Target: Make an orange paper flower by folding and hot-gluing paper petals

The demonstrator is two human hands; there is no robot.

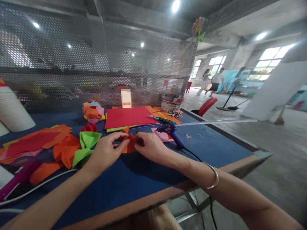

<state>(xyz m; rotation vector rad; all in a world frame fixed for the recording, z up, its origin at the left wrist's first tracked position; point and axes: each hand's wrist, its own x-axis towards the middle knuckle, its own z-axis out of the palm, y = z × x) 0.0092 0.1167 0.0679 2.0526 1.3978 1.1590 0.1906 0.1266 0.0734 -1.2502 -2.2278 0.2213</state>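
Orange paper [130,143] is pinched between left hand [106,151] and right hand [151,147], fingers closed on it, near the glue gun [171,131].

This is a paper-craft workshop set up in a big, bare industrial hall. The surface [144,182], blue-covered with a wooden near edge, carries sheets of coloured paper [129,116], folded paper flowers [93,112] and a glue gun [171,131]. A basket of scraps [171,103] sits by the far right corner. The left hand [105,153] and right hand [151,147] pinch an orange paper piece [131,144]. A perforated metal screen [96,64] lines the far edge. Beyond it lie a raw concrete ceiling [144,14], a concrete floor [275,153], large windows [271,57] and two people [212,81] walking.
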